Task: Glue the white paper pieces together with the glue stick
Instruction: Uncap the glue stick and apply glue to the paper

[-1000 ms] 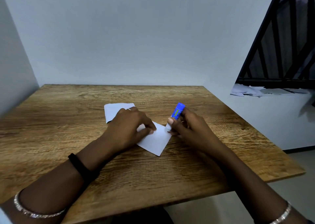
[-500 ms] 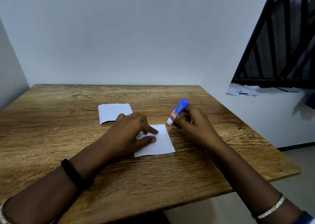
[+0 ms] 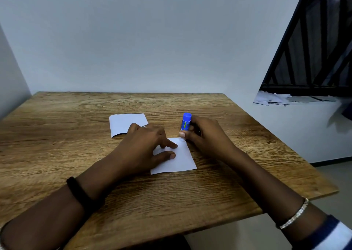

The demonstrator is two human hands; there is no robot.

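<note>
Right hand (image 3: 206, 135), centre-right of frame, has its grip closed round the small blue plastic glue stick (image 3: 186, 121), held near upright w/ long axis vertical, lower tip at the top-right corner of the near white square paper piece (image 3: 178, 159); actual contact not clear. Left hand (image 3: 144, 145) lies flat, fingers spread, grasping nothing, pinning that sheet's left half to the brown wooden desk (image 3: 57, 145). Second white paper piece (image 3: 126, 123) lies up-left, just beyond the left hand, so left is nearer for fetching it.

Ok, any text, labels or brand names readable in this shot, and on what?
Glue stick: a green and yellow label on the blue barrel, held in the right hand; print too small and blurred to read.
Near paper piece and far paper piece: blank.
Nothing else carries text.
</note>
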